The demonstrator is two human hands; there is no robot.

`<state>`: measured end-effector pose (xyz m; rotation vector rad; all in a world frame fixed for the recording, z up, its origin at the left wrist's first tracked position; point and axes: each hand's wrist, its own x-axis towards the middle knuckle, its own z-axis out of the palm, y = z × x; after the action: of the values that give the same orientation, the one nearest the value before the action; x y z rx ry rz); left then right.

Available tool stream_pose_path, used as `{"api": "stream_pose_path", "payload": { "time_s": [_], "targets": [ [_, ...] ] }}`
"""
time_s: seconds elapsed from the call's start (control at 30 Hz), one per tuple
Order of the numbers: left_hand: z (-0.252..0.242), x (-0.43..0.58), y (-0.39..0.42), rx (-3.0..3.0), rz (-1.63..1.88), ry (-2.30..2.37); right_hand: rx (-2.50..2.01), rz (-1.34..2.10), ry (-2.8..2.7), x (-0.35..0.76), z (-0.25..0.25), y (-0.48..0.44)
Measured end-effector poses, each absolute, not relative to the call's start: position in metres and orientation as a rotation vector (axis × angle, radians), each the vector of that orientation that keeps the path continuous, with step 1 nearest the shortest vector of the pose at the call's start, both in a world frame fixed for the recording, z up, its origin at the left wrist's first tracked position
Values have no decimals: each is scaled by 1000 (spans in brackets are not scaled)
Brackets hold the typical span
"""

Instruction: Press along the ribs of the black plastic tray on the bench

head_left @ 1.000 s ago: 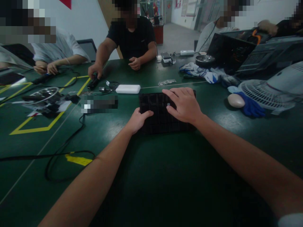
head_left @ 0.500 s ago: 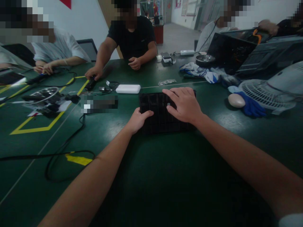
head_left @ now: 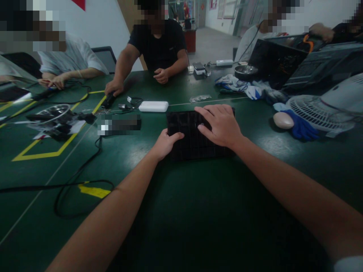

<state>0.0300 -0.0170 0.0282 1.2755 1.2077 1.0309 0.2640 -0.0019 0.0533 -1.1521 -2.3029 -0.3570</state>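
A dark, shallow black tray [head_left: 195,145], apparently divided into compartments, lies on the green table in front of me. My left hand [head_left: 167,142] grips its left edge, thumb on top and the other fingers hidden below or behind. My right hand [head_left: 219,124] rests over the upper right part of the tray, thumb and fingers apart. Beside the right thumb tip is a tiny shiny piece [head_left: 201,124], too small and dark to name. Whether the right fingertips touch it cannot be made out.
Left of the tray are a white power bank [head_left: 153,106], cables and a metal bowl [head_left: 52,113]. To the right lie a pale oval object [head_left: 283,120], a blue glove [head_left: 302,126] and a white fan [head_left: 323,107]. Across the table, a person's hand [head_left: 115,88] holds a black object.
My right thumb has shifted slightly left, partly covering the small shiny piece. My left hand and the tray stay put. The hand across the table has moved slightly right.
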Motion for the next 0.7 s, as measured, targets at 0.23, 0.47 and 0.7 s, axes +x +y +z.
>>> {"api": "stream_pose_path", "payload": {
  "time_s": [0.23, 0.47, 0.7],
  "targets": [
    [28, 30, -17, 1251, 1034, 1208, -1142, -335, -2306, 264, 54, -2],
    [29, 31, -18, 1231, 1033, 1201, -1147, -316, -2305, 264, 55, -2],
    [29, 30, -16, 1266, 1015, 1224, -1151, -319, -2305, 264, 54, -2]
  ]
}}
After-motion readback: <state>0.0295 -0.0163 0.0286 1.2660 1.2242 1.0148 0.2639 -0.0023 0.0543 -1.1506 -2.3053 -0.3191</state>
